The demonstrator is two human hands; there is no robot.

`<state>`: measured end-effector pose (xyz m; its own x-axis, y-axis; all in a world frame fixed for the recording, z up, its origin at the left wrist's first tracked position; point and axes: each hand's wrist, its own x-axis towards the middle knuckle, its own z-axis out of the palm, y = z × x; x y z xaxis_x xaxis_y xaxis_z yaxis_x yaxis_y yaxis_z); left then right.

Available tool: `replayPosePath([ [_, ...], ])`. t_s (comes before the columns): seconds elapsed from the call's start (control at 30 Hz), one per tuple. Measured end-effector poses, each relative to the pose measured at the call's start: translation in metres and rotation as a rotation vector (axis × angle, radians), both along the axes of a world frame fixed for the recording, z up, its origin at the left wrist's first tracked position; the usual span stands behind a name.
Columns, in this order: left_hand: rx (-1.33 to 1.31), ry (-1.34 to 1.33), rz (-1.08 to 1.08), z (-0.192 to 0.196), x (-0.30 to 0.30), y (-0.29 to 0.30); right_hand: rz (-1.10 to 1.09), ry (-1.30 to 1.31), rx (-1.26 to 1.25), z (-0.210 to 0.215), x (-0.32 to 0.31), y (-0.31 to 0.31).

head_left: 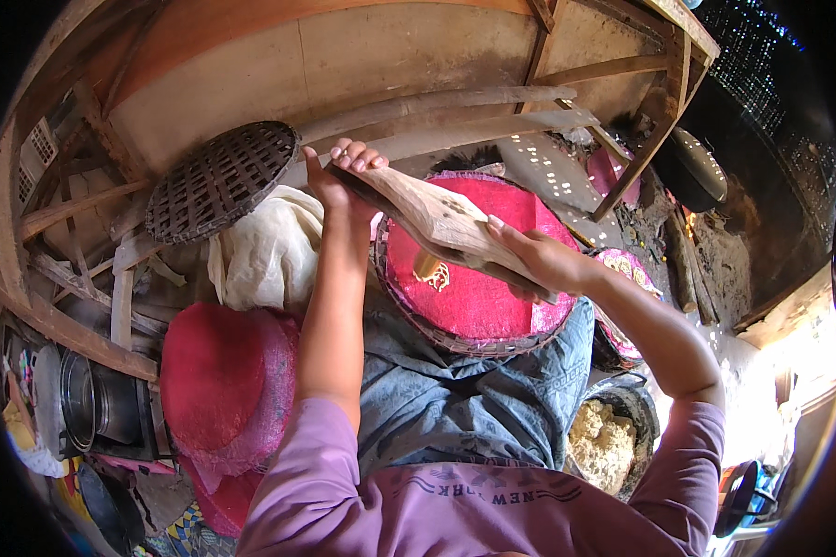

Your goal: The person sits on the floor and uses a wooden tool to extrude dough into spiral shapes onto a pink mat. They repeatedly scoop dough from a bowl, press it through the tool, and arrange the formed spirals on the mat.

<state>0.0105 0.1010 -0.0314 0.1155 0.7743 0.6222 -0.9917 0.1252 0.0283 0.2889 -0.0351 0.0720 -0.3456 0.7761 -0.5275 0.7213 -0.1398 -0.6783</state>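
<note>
A long wooden press point(437, 213), pale on top with a darker board underneath, slants across in front of me. My left hand point(346, 172) is closed round its far left end. Nearer and to the right, my right hand point(546, 262) grips the other end, its fingers partly hidden beneath. Under the press a short tan cylinder point(426, 264) shows, with pale thin strands point(440, 278) at its lower end. These strands are over or on the bright pink cloth point(511, 209) of a round woven tray point(387, 283) at my lap. The press hides part of that tray.
On the left, a dark woven rack point(218, 181) leans over a cream cloth point(269, 246), with pink-covered round trays point(218, 381) below. A bucket of crumbly pale dough point(602, 441) stands right of my legs. Burning logs point(685, 255) lie farther right. Wooden beams point(446, 110) cross behind.
</note>
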Motion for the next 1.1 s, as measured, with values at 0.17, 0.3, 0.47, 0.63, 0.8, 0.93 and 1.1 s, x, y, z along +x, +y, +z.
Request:
replayPosePath([
  [0.17, -0.255, -0.104, -0.101, 0.012, 0.027, -0.015, -0.064, -0.101, 0.088, 0.026, 0.006, -0.009],
  [0.3, -0.165, -0.044, -0.078, 0.032, 0.015, -0.012, -0.054, -0.077, 0.186, 0.018, 0.000, -0.004],
  [0.47, -0.246, 0.059, 0.000, 0.014, 0.011, -0.023, -0.081, -0.020, 0.122, -0.006, 0.006, -0.015],
  [0.63, 0.002, -0.039, -0.121, -0.026, 0.037, -0.009, -0.008, -0.102, 0.143, -0.014, 0.030, -0.009],
  [0.8, -0.013, -0.202, -0.276, -0.039, 0.030, 0.003, -0.098, 0.720, -0.424, -0.052, 0.029, 0.004],
  [0.93, 0.078, -0.222, -0.260, -0.048, 0.026, 0.003, -0.210, 1.199, -0.689, -0.107, 0.010, 0.011],
  [1.1, 0.066, -0.326, -0.227, -0.060, 0.024, 0.003, -0.191, 1.305, -0.824, -0.140, 0.004, 0.021],
])
